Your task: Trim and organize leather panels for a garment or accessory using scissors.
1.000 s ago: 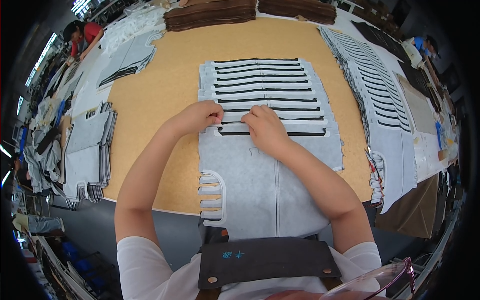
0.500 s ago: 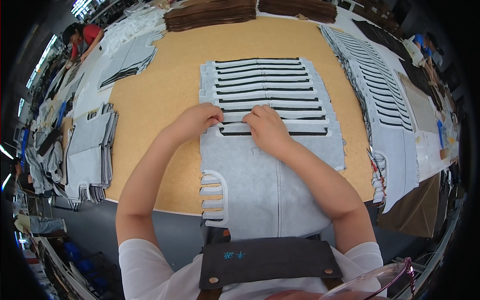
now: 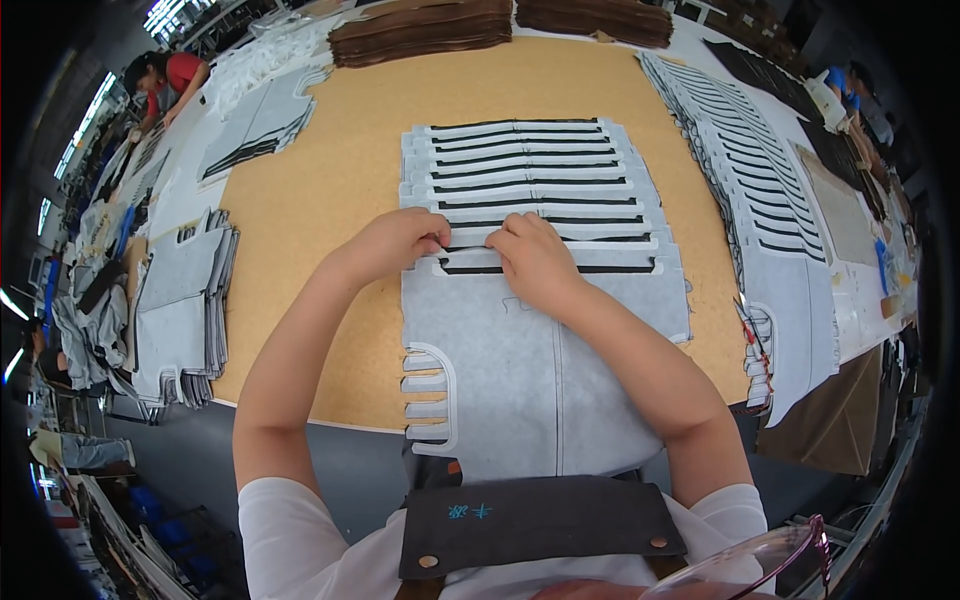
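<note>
A stepped stack of light grey fabric panels [image 3: 500, 350] with black strips across it lies in front of me, its near end hanging over the table edge. My left hand [image 3: 408, 238] is closed at the stack's left side, thumb and fingers pinching the edge of one layer. A short way to the right, my right hand [image 3: 530, 250] rests on the same layer, its fingers bent together on that edge. Between the two hands the edge runs nearly straight. The fingertips of both hands are partly hidden.
At right, another long row of overlapping grey panels [image 3: 760, 170] runs along the table [image 3: 330, 180], with red-handled scissors [image 3: 752, 330] on its near edge. A pile of grey panels [image 3: 180, 300] stands at left. Brown stacks [image 3: 420, 32] lie at the back. A person in red [image 3: 180, 75] works at far left.
My left hand has shifted very slightly to the right along the layer's edge. The right hand and the stack look the same.
</note>
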Demonstrator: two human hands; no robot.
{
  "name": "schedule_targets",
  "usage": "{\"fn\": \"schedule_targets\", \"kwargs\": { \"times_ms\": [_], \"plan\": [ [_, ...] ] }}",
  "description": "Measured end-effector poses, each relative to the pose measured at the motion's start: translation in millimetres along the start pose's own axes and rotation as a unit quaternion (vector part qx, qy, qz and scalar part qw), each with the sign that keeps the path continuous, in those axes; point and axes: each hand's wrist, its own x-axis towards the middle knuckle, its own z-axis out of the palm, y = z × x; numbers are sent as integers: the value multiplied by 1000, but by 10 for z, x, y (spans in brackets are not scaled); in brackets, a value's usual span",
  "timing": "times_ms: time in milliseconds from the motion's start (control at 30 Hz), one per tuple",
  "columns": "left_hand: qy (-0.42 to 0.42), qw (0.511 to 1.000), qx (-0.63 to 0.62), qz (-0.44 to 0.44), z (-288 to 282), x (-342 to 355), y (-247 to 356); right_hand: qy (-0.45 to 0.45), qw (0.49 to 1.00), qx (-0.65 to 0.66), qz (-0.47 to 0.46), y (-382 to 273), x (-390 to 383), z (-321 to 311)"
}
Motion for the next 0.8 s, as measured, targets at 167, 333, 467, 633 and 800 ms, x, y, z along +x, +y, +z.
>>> {"fn": "schedule_targets", "kwargs": {
  "times_ms": [167,333,467,633,800],
  "plan": [
    [-49,997,-12,-58,-46,128,20,-3,1000,4,2,11,-1,7],
    [-57,997,-40,-27,-29,166,-140,1,1000,-1,-1,-8,12,-12],
    [-49,997,-51,-36,8,153,-161,12,1000,4,-4,9,10,7],
    [28,996,-57,-67,85,45,-107,-7,1000,7,12,9,-3,-13],
    [94,990,-61,-81,77,37,-123,1,1000,-1,6,-13,4,-8]
  ]
}}
